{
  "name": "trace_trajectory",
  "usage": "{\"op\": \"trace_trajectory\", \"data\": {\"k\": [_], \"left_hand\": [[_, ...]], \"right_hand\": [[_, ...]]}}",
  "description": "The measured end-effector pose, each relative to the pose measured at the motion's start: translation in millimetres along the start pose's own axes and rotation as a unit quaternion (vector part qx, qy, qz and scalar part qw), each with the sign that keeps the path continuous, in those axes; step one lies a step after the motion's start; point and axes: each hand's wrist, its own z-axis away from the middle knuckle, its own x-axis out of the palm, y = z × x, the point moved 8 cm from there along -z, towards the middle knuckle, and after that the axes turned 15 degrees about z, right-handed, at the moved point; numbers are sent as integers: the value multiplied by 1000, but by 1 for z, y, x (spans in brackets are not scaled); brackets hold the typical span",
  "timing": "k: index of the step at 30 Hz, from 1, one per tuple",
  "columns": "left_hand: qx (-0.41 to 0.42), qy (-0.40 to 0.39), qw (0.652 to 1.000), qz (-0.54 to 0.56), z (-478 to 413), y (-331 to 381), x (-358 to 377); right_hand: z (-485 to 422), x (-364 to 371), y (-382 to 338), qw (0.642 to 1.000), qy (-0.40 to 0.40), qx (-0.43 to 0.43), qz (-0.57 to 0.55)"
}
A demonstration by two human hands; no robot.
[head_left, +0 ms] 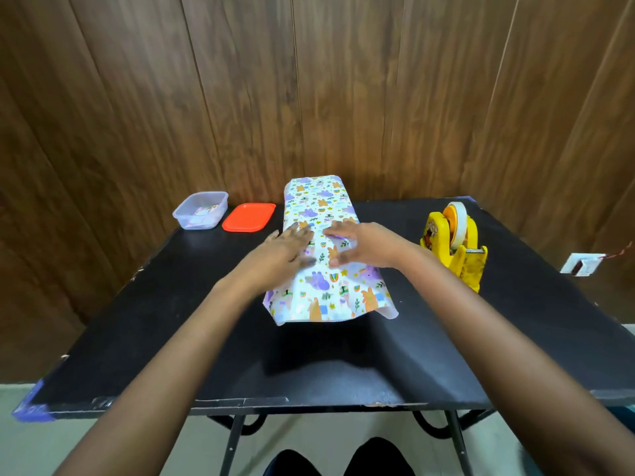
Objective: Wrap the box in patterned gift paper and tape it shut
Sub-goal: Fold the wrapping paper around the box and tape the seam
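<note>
Patterned paper [330,293] with purple and orange animals covers the box completely, so the box itself cannot be seen. The bundle lies mid-table, running from 6 to 12 o'clock, and its loose near end flares open. The left hand [288,247], slightly blurred, lies flat with straight fingers on the paper's 9 o'clock side. The right hand [360,245] arches over the top, its spread fingertips and thumb pressing down. The black table [171,321] is bare toward 6 o'clock. A yellow tape dispenser [453,242] stands apart at 3 o'clock. A clear tub [182,218] and an orange lid [249,217] sit side by side at 10 o'clock.
</note>
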Motion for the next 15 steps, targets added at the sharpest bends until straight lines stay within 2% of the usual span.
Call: {"op": "trace_trajectory", "data": {"k": [3,8,15], "left_hand": [[12,24,999,-25,0,-6,4],[14,46,994,-95,2,-6,4],[4,97,984,-148,-4,-1,8]], "right_hand": [[-2,4,-2,999,-1,-12,48],[-4,5,-10,980,7,-13,198],[-8,4,-19,959,33,2,283]]}}
